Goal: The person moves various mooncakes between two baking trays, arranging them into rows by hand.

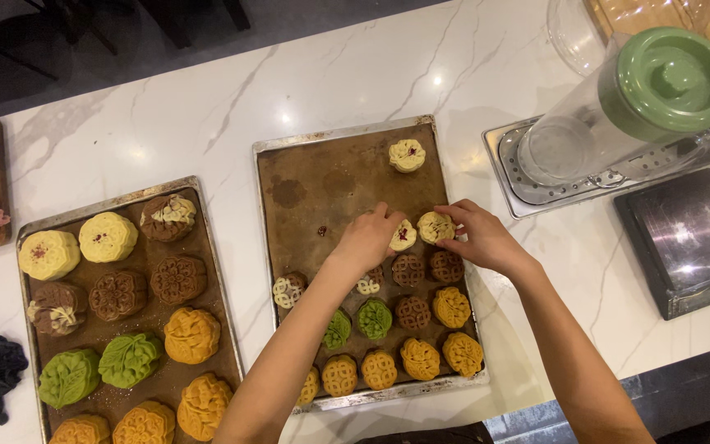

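Mooncakes on the middle baking tray, both hands setting pale ones down.

Orange, green and brown pressed cakes fill the tray's near rows; above them the left hand pinches a cream mooncake, the right hand grips another cream mooncake. One lone pale cake sits near the baking tray's far edge, mid-tabletop.
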